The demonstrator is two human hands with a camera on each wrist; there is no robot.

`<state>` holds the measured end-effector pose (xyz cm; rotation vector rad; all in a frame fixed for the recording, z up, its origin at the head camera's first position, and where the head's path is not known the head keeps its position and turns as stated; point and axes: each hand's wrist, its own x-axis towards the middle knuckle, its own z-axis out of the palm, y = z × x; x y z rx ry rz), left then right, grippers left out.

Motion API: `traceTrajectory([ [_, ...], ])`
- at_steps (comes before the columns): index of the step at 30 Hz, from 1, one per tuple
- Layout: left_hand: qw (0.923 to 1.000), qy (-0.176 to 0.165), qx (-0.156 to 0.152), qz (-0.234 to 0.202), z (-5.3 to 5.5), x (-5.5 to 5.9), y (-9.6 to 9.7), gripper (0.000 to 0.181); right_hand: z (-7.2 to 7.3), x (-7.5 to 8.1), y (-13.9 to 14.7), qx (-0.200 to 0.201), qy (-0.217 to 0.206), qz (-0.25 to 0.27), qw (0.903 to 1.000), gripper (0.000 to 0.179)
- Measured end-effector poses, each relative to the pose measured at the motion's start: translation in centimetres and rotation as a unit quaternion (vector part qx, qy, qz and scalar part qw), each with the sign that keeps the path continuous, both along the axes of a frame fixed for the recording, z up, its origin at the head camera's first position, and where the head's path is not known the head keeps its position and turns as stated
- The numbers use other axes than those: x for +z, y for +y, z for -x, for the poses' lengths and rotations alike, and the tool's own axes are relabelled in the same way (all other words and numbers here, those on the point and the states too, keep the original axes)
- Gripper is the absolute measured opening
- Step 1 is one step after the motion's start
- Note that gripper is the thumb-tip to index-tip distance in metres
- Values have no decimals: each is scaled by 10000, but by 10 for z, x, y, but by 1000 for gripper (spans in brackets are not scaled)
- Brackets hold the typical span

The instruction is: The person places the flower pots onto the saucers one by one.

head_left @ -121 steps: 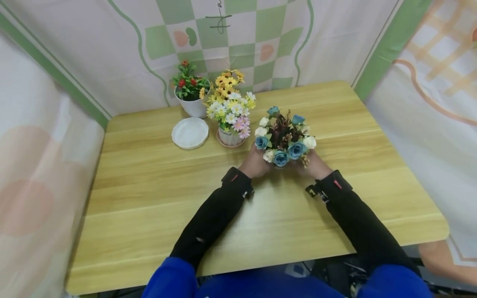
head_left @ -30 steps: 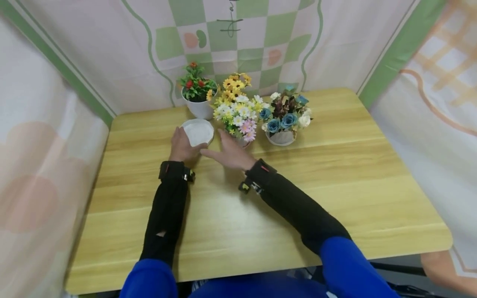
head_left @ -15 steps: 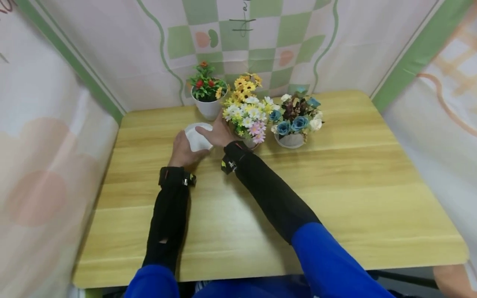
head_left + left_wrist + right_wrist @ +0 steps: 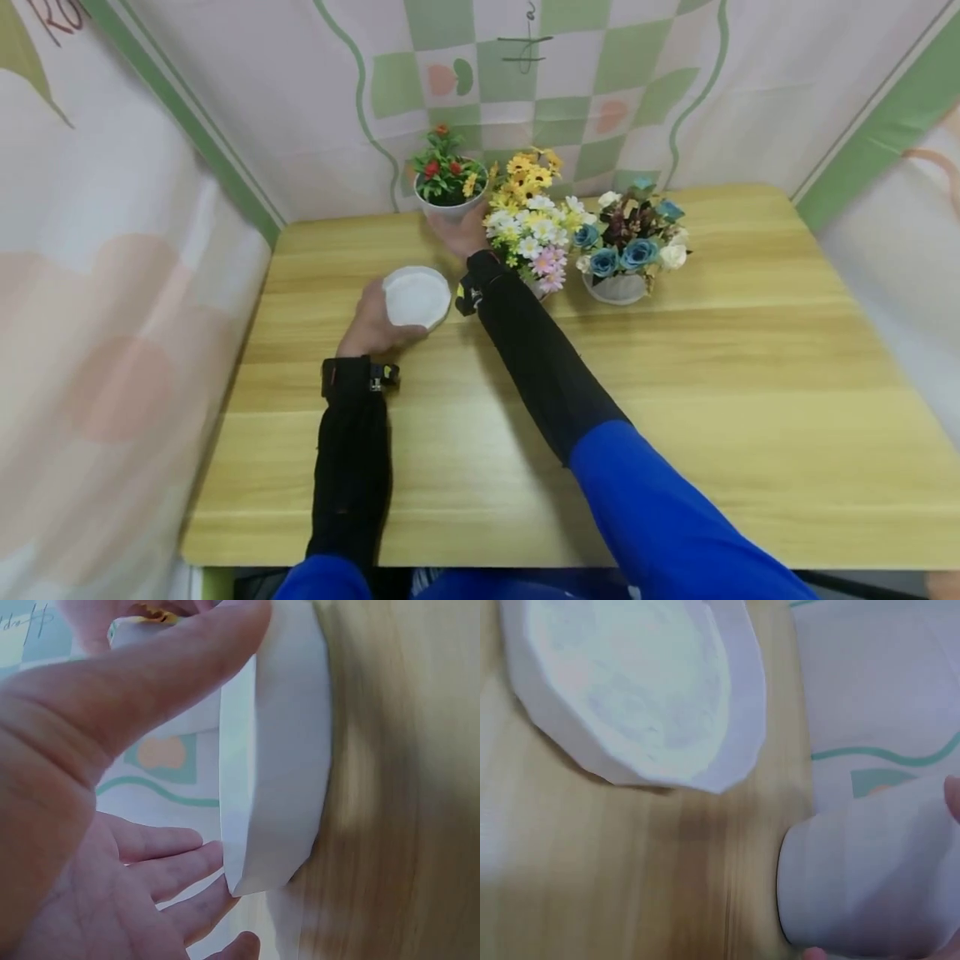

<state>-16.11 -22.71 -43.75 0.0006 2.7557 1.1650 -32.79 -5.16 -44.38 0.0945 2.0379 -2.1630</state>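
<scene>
My left hand (image 4: pixel 378 323) holds a shallow white faceted plant saucer (image 4: pixel 417 297) by its left and near rim. In the left wrist view the thumb lies over the rim of the saucer (image 4: pixel 289 750), with fingertips at its other side. My right hand (image 4: pixel 461 233) grips a white flower pot (image 4: pixel 442 208) with red flowers and green leaves, behind the saucer. The right wrist view shows fingertips at both sides of the smooth pot (image 4: pixel 862 877), close to the saucer (image 4: pixel 742 697). The flowers lie outside that view.
Right of my right hand stands a pot of yellow, white and pink daisies (image 4: pixel 528 225), partly hidden by my forearm. Beside it is a pot of blue and white roses (image 4: pixel 630 250). A wooden table (image 4: pixel 720 400) carries everything, with a patterned curtain (image 4: pixel 570 50) behind.
The rose pot was set down at the back right and released. Both hands moved left. My left hand took the saucer and drew it nearer; my right hand reached the red-flower pot.
</scene>
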Motion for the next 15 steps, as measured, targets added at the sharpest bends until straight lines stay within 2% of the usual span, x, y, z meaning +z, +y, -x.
traceTrajectory([
  [2, 9999, 28, -95, 23, 0, 0, 0, 116, 5, -6, 1, -134, 383, 375, 9985, 126],
  [3, 9999, 28, -114, 34, 0, 0, 0, 116, -4, 8, 3, -203, 492, -294, 9981, 123],
  [6, 9999, -12, -98, 64, 0, 0, 0, 118, -13, 22, 5, -295, 522, -335, 9976, 118],
  [9, 9999, -79, -42, 71, 0, 1, -1, 119, -18, 30, 6, -268, 347, -582, 9973, 116],
  [15, 9996, -256, 55, 120, 0, 2, -5, 120, -18, 31, 1, -215, 273, -839, 9959, 117],
])
